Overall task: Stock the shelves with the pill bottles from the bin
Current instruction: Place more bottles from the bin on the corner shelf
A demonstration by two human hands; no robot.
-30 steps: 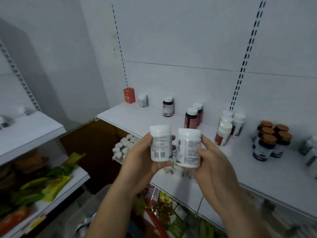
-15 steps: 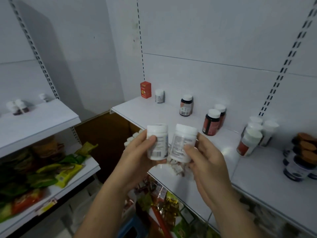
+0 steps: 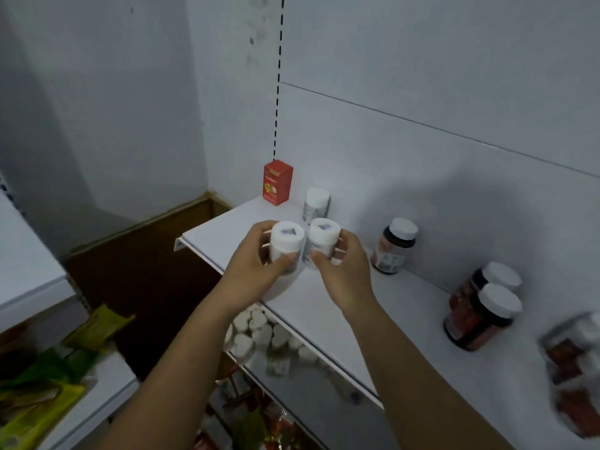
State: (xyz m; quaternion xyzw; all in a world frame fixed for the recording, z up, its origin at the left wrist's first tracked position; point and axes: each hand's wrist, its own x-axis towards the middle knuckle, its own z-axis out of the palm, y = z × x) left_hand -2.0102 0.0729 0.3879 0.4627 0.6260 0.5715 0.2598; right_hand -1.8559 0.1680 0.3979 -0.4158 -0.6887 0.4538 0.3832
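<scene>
Two capped bottles (image 3: pixel 287 241) in hands (image 3: pixel 256 272)

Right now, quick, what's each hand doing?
Left hand: closed, gripping the left white bottle.
Right hand: closed, gripping the right white bottle.

Pill bottles (image 3: pixel 287 245) look smooth matt plastic; the shelf (image 3: pixel 220 238) matt painted metal, perhaps; red box (image 3: pixel 277 183) glossy cardboard.
</scene>
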